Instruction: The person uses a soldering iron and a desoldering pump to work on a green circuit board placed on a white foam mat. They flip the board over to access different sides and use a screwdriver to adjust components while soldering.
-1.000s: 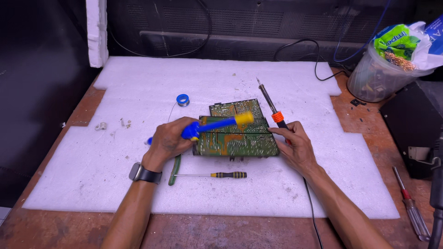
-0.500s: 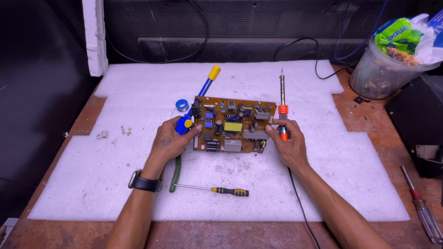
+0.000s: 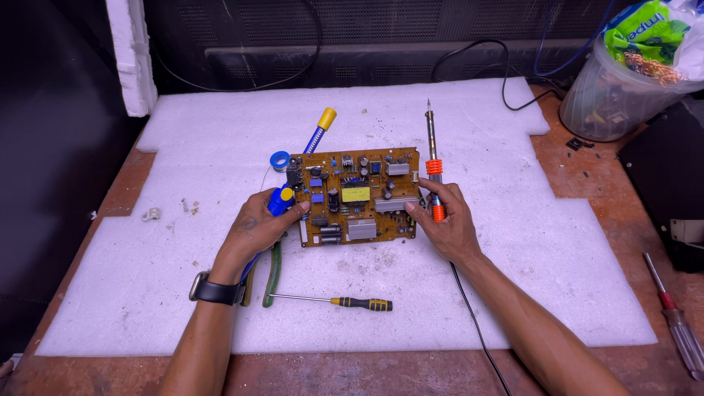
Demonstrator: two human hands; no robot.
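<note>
Left hand (image 3: 258, 226) closed around a blue desoldering pump (image 3: 302, 161); the pump's yellow plunger end points toward 1 o'clock, past the board's top-left corner. Thumb and fingertips of the same hand touch the left edge of the circuit board (image 3: 356, 195). Black watch (image 3: 215, 291) on the left wrist.

Right hand (image 3: 445, 222) closed around the orange-banded grip of a soldering iron (image 3: 432, 158), tip pointing to 12 o'clock; thumb rests against the board's right edge. The iron's black cord (image 3: 477, 330) trails from under the hand toward 6 o'clock.

Circuit board lies flat, component side up, between the two hands at the centre of the white foam sheet (image 3: 183, 147). Yellow block, blue parts and silver heat sinks show on it.

Just at 11 o'clock of the board: small blue solder reel (image 3: 279, 158). At 7 o'clock of the board, under the left wrist: green-handled pliers (image 3: 273, 268). At 6 o'clock: thin screwdriver (image 3: 345, 301) with black-and-yellow handle, lying crosswise.

Foam sheet covers a brown table (image 3: 579, 176). Far corner at 2 o'clock: clear plastic tub (image 3: 609, 95) holding a green bag and copper wire. Table edge at 4 o'clock: red-handled screwdriver (image 3: 671, 319).
</note>
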